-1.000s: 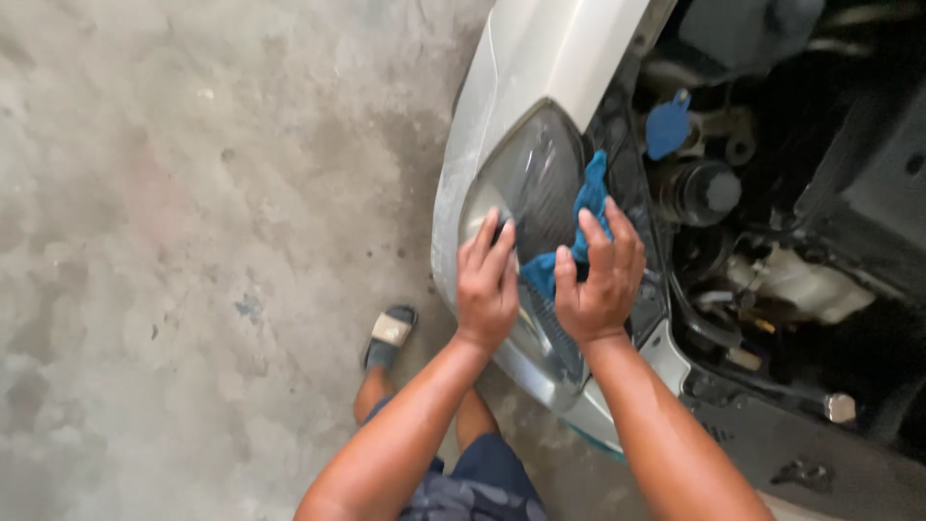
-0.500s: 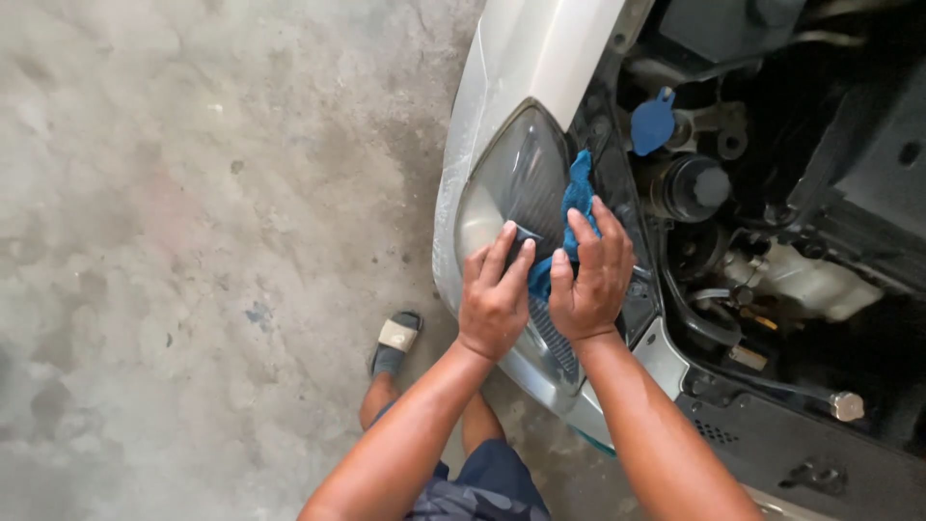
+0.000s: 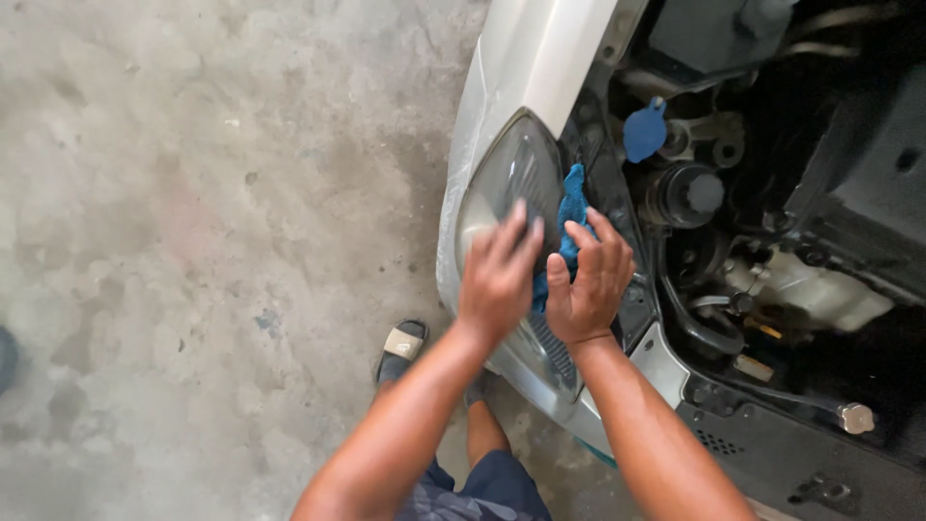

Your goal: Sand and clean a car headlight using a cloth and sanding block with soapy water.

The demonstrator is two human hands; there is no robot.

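I look down at the front corner of a silver car with its bonnet open. A clear headlight (image 3: 511,174) sits in the silver bumper (image 3: 453,241). My left hand (image 3: 497,275) lies flat on the lens, blurred, fingers together. My right hand (image 3: 590,280) presses a blue cloth (image 3: 571,217) against the headlight's inner edge, fingers spread over it. Much of the cloth is hidden beneath both hands.
The engine bay to the right holds a blue cap (image 3: 644,130), a black round cap (image 3: 696,193) and a white reservoir (image 3: 820,289). Stained concrete floor (image 3: 193,241) spreads to the left. My foot in a sandal (image 3: 400,352) stands beside the bumper.
Both hands have stayed on the headlight with the cloth. My left hand has slid a little up across the lens and is now blurred. The view has shifted slightly.
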